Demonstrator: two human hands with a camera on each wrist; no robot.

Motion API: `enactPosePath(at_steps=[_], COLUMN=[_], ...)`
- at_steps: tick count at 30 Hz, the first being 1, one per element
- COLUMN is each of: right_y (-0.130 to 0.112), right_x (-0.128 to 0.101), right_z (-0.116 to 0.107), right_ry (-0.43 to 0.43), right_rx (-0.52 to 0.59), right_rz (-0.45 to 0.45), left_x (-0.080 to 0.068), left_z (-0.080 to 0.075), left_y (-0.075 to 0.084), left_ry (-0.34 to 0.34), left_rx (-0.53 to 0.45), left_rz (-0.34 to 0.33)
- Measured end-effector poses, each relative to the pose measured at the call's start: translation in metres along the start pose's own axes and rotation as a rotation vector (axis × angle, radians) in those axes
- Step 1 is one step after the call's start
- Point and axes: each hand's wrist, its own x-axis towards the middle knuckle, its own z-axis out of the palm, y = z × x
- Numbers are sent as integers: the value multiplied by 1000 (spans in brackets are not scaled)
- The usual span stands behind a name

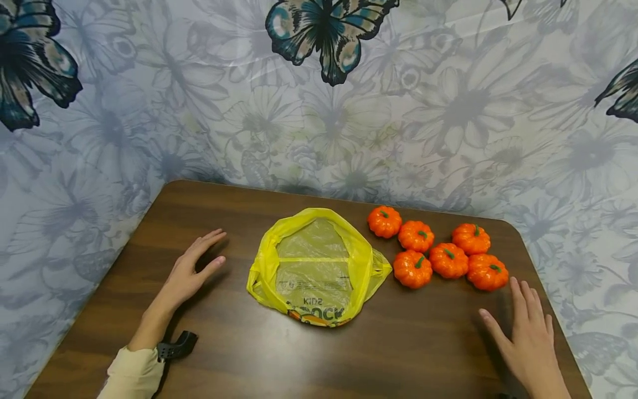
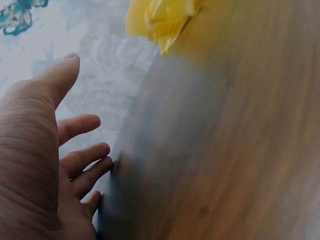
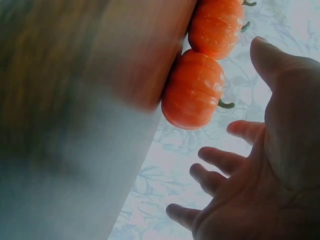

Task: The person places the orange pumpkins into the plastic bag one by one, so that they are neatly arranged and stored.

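Note:
A yellow plastic bag [image 1: 361, 249] stands with its mouth spread wide in the middle of the table, dark print showing inside. Left of it is my left hand [image 1: 188, 277], fingers extended and holding nothing; the left wrist view shows the bag's yellow edge [image 2: 167, 22] beyond the thumb. Several small orange pumpkins [image 1: 449, 260] with green stems sit in a cluster to the bag's right. My right hand [image 1: 530, 338], fingers spread and holding nothing, is just below the rightmost pumpkin [image 1: 488, 272]. In the right wrist view that pumpkin [image 3: 192, 92] appears ahead of the fingers.
The brown wooden table [image 1: 239, 354] has rounded far corners and reaches the wall. Pale floral wallpaper [image 1: 349, 127] with large butterflies hangs behind it. A black band [image 1: 176, 346] is on the left wrist, by a light sleeve [image 1: 137, 371].

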Motion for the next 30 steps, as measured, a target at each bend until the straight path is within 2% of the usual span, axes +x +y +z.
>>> enactPosePath(at_steps=[4,9,13,19,23,30], right_y=[8,7,3,-1,-2,-6], right_x=[-1,-3,0,4,3,7], right_z=[-3,3,2,0,1,6], right_ry=[-4,21,31,33,5,-1], right_rx=[7,55,84,96,101,115], right_rz=[7,6,-11,-29,-6,3], left_x=[5,11,19,35,41,40], left_z=[15,20,29,49,56,58], left_y=[7,15,22,30,33,37], left_ry=[0,1,35,92,108,33], left_rx=[-20,-38,-94,-209,-246,-243], left_rz=[-2,-22,-30,-4,30,54])
